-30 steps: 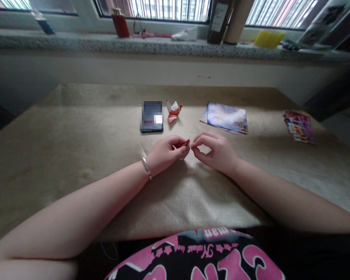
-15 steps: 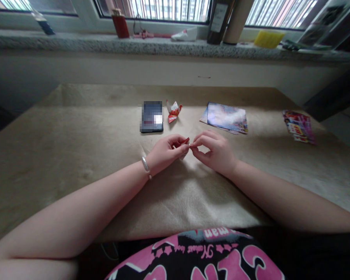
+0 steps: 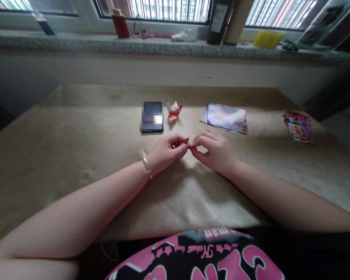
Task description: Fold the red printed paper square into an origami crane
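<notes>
My left hand, with a silver bangle on its wrist, and my right hand meet at the middle of the table. Both pinch a small folded piece of red paper, of which only a tip shows between the fingertips. Beyond the hands lies a finished little folded figure of red and white paper on the tan table cover.
A dark phone lies left of the folded figure. A stack of colourful printed sheets sits to the right, and another printed pack lies near the right edge. The window ledge behind holds a red container, bottles and a yellow item.
The two hands have drawn slightly closer together around the red paper, with fingertips shifting a little. Everything on the table stays where it was.
</notes>
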Action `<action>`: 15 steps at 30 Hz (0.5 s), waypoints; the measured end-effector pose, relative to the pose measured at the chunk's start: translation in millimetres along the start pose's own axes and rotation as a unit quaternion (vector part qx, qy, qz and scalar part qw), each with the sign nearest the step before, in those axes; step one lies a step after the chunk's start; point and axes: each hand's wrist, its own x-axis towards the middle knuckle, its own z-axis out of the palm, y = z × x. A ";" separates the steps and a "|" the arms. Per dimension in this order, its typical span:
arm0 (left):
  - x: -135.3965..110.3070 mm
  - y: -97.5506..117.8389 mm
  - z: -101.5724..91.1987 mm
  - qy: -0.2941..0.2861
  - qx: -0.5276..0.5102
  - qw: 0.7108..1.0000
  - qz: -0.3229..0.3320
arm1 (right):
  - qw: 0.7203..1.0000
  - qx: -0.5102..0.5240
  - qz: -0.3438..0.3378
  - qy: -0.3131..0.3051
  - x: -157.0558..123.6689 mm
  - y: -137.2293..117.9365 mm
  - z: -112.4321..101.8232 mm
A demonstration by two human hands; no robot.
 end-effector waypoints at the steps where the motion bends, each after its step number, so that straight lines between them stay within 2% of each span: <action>1: 0.1 -0.3 0.1 0.002 0.001 1.000 -0.001 | 1.000 -0.004 -0.002 0.000 -0.1 -0.2 -0.2; 15: -0.3 1.9 0.0 0.017 0.009 1.000 -0.015 | 0.999 -0.033 -0.021 -0.016 -0.2 0.6 -2.1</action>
